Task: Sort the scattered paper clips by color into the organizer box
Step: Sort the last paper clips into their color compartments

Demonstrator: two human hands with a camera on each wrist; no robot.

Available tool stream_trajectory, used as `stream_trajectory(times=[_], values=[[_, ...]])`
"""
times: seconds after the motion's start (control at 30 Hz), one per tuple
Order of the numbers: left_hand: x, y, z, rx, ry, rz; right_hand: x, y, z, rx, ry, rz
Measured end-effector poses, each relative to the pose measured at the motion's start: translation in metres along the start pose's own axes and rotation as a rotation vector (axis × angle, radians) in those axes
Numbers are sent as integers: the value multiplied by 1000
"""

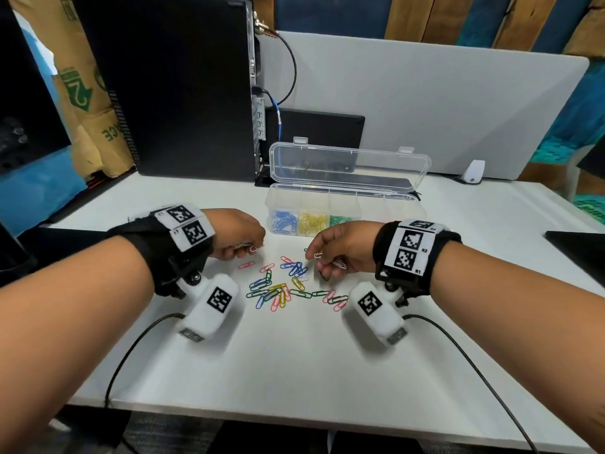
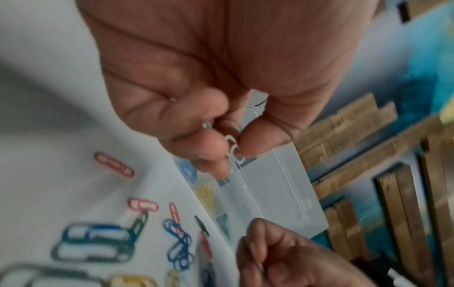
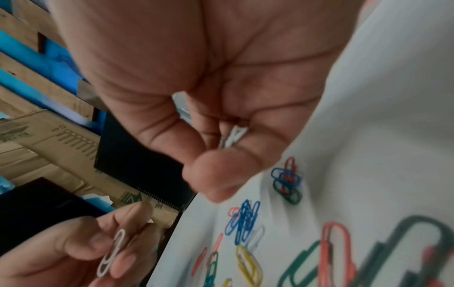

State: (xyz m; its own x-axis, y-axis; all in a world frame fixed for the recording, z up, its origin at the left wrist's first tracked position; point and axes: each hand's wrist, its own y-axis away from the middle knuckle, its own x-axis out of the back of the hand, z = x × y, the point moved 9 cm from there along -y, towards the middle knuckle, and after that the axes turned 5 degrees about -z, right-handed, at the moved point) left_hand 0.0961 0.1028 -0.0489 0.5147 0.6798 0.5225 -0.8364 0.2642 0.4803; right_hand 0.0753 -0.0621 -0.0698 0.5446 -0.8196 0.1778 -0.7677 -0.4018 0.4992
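A clear organizer box stands open on the white table, its left compartments holding blue, yellow and green clips. A pile of mixed-colour paper clips lies in front of it, between my hands. My left hand hovers left of the pile and pinches white clips between thumb and fingers. My right hand hovers right of the pile, one white clip at its fingertips and more white clips bunched in the curled fingers.
A black computer tower with cables stands at the back left, a grey partition behind the box. A dark flat object lies at the right table edge. Wrist-camera cables trail over the near table.
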Motion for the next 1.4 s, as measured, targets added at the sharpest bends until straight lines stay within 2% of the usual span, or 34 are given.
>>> stream_trajectory(times=[0.1,0.17,0.37,0.5,0.57,0.63,0.77,0.83,1.07,1.4], values=[[-5,3,-4,-4,240,-55,3,-1,0,-14,-54,38],[-9,5,-7,-10,334,-87,4,-2,-1,-42,15,62],[-15,10,-9,-28,472,-138,-5,0,-15,-103,704,94],[-22,15,-9,-17,450,-216,-14,-2,-21,-63,967,109],[-25,17,-10,8,387,-206,-16,-5,-21,-60,1056,118],[-24,15,-11,23,210,-141,-18,-8,-21,-55,1102,117],[-27,15,-3,-35,-489,-44,-21,-8,-22,-40,1133,110],[-31,18,3,-59,-682,5,-23,-9,-24,-33,1137,114],[-53,13,15,-113,-902,-4,-32,-11,-27,-19,1171,89],[-61,11,10,-166,-885,-66,-41,-15,-29,15,1152,87]])
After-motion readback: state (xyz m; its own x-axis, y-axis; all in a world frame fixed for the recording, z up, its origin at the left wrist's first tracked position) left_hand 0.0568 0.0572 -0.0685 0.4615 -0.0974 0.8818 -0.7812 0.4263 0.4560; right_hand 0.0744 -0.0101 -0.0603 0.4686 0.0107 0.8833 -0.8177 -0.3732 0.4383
